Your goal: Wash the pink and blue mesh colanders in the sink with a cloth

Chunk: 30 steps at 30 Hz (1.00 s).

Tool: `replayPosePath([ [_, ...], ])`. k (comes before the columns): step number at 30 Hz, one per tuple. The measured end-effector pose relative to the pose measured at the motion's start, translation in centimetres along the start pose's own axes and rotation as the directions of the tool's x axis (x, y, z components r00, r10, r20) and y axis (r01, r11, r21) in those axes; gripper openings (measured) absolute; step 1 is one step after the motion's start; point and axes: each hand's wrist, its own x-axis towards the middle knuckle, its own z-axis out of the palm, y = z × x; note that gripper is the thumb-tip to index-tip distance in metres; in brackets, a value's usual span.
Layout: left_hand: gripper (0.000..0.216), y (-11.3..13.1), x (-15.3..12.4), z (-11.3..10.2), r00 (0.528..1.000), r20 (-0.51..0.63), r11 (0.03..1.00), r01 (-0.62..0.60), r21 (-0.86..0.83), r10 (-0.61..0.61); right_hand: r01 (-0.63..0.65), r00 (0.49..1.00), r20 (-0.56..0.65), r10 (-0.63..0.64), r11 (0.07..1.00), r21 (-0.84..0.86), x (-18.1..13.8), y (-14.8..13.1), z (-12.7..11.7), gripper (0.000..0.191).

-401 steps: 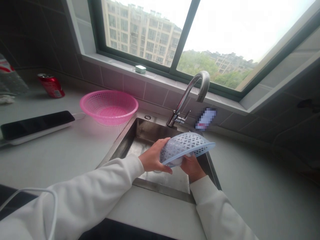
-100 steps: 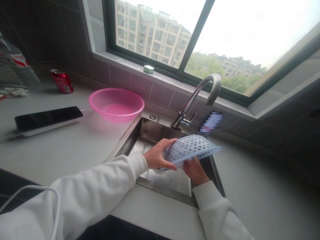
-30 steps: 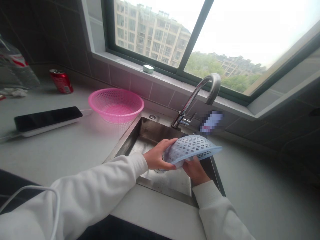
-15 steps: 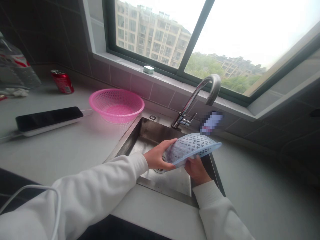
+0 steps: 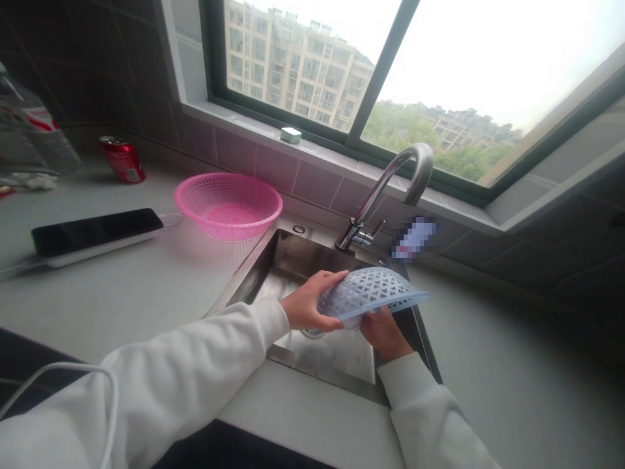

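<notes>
Wide counter beside sink, tilted colander, left hand gripping its edge, right hand beneath, grip hidden

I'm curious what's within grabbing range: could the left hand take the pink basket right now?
Probably not: the left hand is gripping the blue colander. Were it free, nothing seems to stand between it and the pink basket.

Below centre, a pale-blue perforated plastic colander hides fingertips of the right hand. Upper left, the frame cuts a clear plastic bottle; right of centre, a pale-violet rectangle is pixelated.
</notes>
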Motion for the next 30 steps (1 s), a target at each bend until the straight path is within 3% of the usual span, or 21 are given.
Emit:
replayPosePath([
  [5,0.113,0.1,0.0,0.1,1.000,0.007,1.000,0.007,-0.026,-0.007,0.030,0.996,-0.085,-0.020,0.993,0.114,0.3,-0.3,-1.0,0.043],
  [12,0.116,-0.4,0.0,0.1,1.000,-0.014,0.999,0.000,-0.044,-0.001,0.020,1.000,0.006,-0.020,1.000,-0.015,0.1,-0.1,-0.2,0.047],
  [15,0.127,-0.4,0.0,0.1,0.999,-0.019,0.994,0.029,-0.104,-0.031,0.037,0.997,-0.065,-0.035,0.999,0.034,0.4,-0.7,-1.2,0.046],
  [18,0.120,-0.2,-0.1,0.2,0.999,-0.010,0.992,0.048,-0.116,-0.049,0.048,0.994,-0.105,-0.040,0.997,0.068,0.5,-0.8,-1.4,0.051],
  [24,0.107,0.2,0.0,0.1,1.000,-0.025,0.998,-0.009,-0.060,0.008,0.027,0.999,0.040,-0.025,0.998,-0.059,0.1,-0.2,0.6,0.046],
  [30,0.109,0.3,0.0,0.1,1.000,-0.028,0.996,0.006,-0.088,-0.008,0.064,0.994,-0.095,-0.054,0.993,0.100,0.4,-1.1,-2.2,0.038],
])
